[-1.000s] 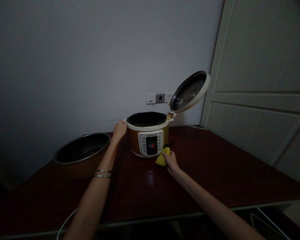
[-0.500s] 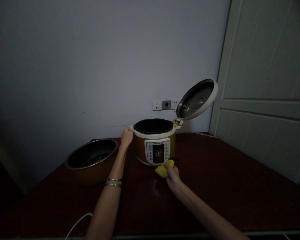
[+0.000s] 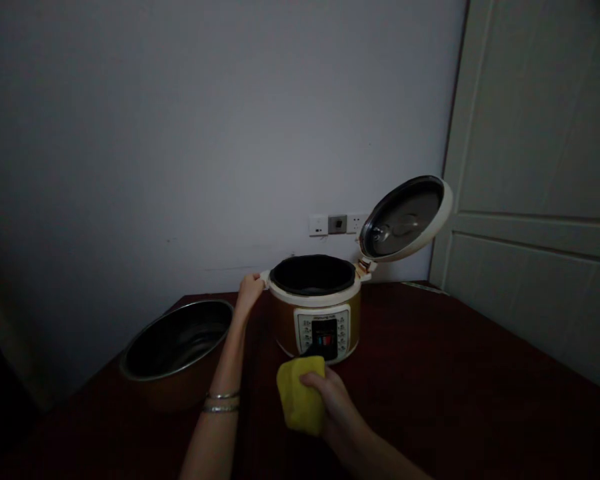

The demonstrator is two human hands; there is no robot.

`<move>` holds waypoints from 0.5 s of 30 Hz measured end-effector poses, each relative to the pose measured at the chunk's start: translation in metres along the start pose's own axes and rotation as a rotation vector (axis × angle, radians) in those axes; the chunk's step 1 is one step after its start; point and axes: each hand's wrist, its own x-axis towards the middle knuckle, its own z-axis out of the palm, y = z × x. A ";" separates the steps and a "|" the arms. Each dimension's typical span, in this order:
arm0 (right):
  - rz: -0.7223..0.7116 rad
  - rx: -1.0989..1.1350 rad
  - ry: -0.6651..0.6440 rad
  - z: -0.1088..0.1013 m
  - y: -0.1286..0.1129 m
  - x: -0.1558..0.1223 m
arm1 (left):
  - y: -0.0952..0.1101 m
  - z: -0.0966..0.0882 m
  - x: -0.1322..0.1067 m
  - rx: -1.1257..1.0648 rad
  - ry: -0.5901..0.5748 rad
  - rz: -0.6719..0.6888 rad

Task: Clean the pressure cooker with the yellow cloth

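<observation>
An electric rice cooker [image 3: 280, 317] stands on the dark red table, its lid [image 3: 407, 220] raised and leaning to the right. My left hand [image 3: 251, 291] is closed around the white handle [image 3: 265, 279] on the cooker's left side. In front of the control panel [image 3: 325, 333], my right hand [image 3: 333, 400] grips a folded yellow cloth [image 3: 300, 397], thumb on top. Something dark shows just above the cloth; I cannot make out what it is. The cloth looks apart from the cooker and hides part of the table.
Left of my left forearm sits a large round pot [image 3: 177, 383] with a dark inside and a metal rim. Wall sockets [image 3: 337, 225] are behind the cooker. A pale panelled door [image 3: 540, 293] stands at the right, beyond the dark red table [image 3: 445, 373].
My right hand has drawn the yellow cloth back from the cooker's base, nearer to me and slightly left. My left hand stays on the handle. The whole view has shifted a little.
</observation>
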 end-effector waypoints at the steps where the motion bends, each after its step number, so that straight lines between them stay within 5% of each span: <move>1: -0.041 -0.033 -0.038 0.010 -0.010 -0.006 | -0.002 -0.001 0.004 -0.052 0.007 -0.026; 5: -0.407 -0.245 -0.155 0.045 -0.072 -0.009 | -0.013 0.002 0.016 -0.327 0.096 -0.130; 10: -1.035 -0.799 -0.218 0.100 -0.151 0.044 | -0.022 0.016 0.015 -0.727 0.157 -0.248; 13: -1.145 -1.364 -0.182 0.138 -0.171 0.087 | -0.023 0.024 0.013 -0.922 0.167 -0.306; 15: -1.076 -1.678 -0.144 0.161 -0.170 0.113 | -0.024 0.028 0.011 -1.048 0.169 -0.355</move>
